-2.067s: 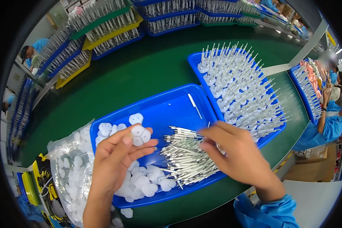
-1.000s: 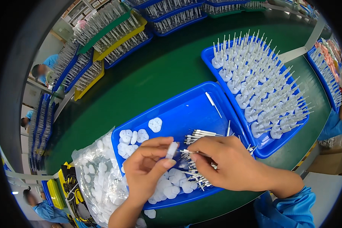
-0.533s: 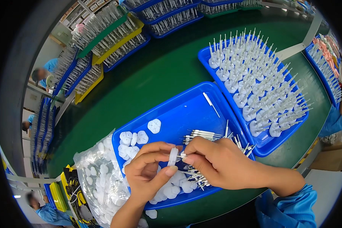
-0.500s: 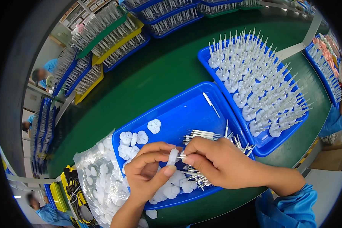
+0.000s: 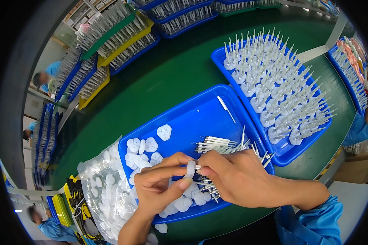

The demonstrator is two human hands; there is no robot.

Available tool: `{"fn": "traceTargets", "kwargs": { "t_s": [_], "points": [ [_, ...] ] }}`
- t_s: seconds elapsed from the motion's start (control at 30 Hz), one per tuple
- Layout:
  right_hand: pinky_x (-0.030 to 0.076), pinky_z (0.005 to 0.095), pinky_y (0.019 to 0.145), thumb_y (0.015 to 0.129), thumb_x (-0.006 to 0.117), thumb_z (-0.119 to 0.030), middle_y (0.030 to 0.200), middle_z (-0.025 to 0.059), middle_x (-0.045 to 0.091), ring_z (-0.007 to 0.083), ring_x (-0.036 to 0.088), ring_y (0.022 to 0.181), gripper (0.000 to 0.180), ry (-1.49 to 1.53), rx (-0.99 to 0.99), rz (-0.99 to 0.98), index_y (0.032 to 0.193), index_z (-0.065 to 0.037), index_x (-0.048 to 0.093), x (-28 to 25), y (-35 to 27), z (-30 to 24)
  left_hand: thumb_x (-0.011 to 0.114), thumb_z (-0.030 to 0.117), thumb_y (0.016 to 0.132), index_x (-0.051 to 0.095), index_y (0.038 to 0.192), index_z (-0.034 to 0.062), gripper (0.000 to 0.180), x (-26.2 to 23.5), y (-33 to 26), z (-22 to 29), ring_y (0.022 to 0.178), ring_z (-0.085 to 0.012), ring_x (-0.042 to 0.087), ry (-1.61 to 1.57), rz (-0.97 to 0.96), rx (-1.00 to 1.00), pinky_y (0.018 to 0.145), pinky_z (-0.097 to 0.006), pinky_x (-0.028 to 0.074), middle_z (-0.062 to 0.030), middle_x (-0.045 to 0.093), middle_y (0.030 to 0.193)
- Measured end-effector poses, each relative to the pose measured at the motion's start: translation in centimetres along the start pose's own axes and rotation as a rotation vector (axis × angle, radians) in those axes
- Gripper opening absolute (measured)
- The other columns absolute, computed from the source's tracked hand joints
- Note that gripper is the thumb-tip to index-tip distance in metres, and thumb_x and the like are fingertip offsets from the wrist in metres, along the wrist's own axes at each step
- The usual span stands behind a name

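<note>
Between the thumb and fingers of my left hand point(image 5: 157, 185) a white, translucent plastic disc point(image 5: 191, 168) is held on edge. My right hand point(image 5: 243, 177) pinches a thin white rod point(image 5: 198, 167) against the disc's right face; most of the rod is hidden by my fingers. Both hands are over a blue tray point(image 5: 200, 116). Inside it, loose white five-lobed discs point(image 5: 164, 132) lie to the left and below my hands. A pile of white rods with thin metal ends point(image 5: 216, 143) lies beside and beneath my right hand.
A second blue tray point(image 5: 220, 61) at the right holds many discs with upright rods. At the left lies a clear plastic bag point(image 5: 106, 196) of white discs. Stacked trays point(image 5: 122, 49) of rods line the table's far side. Other people in blue work at the left and right edges.
My right fingers have come closer to the disc, and less of the rod shows between them. The disc has shifted slightly right. The whole view has moved a little.
</note>
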State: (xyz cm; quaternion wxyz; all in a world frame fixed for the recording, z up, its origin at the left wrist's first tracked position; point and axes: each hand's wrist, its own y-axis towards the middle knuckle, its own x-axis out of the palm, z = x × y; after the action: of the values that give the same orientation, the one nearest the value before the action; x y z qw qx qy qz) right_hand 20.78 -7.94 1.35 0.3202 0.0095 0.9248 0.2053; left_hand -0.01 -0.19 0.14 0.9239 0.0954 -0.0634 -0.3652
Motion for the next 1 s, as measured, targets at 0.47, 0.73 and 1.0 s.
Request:
{"fn": "traceTargets", "kwargs": {
  "t_s": [0.47, 0.73, 1.0],
  "points": [
    [0.047, 0.0373, 0.069, 0.083, 0.071, -0.005, 0.088, 0.0097, 0.057, 0.0276, 0.055, 0.076, 0.010, 0.065, -0.152, 0.132, 0.092, -0.002, 0.065, 0.2, 1.1, 0.6, 0.081, -0.006, 0.075, 0.066, 0.110, -0.0066, 0.038, 0.6, 0.9, 1.3, 0.111, -0.0366, 0.068, 0.524, 0.034, 0.329, 0.095, -0.044, 0.056, -0.0277, 0.059, 0.129],
    [0.049, 0.0387, 0.066, 0.082, 0.071, -0.003, 0.087, 0.0107, 0.057, 0.0290, 0.058, 0.075, 0.010, 0.093, -0.132, 0.151, 0.090, -0.001, 0.064, 0.5, 0.8, 0.4, 0.079, -0.005, 0.075, 0.067, 0.107, -0.0058, 0.035, 0.5, 0.4, 0.5, 0.110, -0.0366, 0.067, 0.513, 0.065, 0.402, 0.089, -0.045, 0.055, -0.0287, 0.059, 0.129],
    [0.051, 0.0389, 0.059, 0.081, 0.070, 0.000, 0.088, 0.0119, 0.056, 0.0301, 0.062, 0.070, 0.011, 0.176, -0.100, 0.135, 0.090, 0.001, 0.063, 0.5, 0.5, 0.3, 0.080, 0.000, 0.073, 0.069, 0.108, 0.0002, 0.036, 0.6, 0.5, 0.8, 0.101, -0.0318, 0.068, 0.867, -0.022, 0.582, 0.086, -0.043, 0.048, -0.0248, 0.064, 0.127]
  ]
}}
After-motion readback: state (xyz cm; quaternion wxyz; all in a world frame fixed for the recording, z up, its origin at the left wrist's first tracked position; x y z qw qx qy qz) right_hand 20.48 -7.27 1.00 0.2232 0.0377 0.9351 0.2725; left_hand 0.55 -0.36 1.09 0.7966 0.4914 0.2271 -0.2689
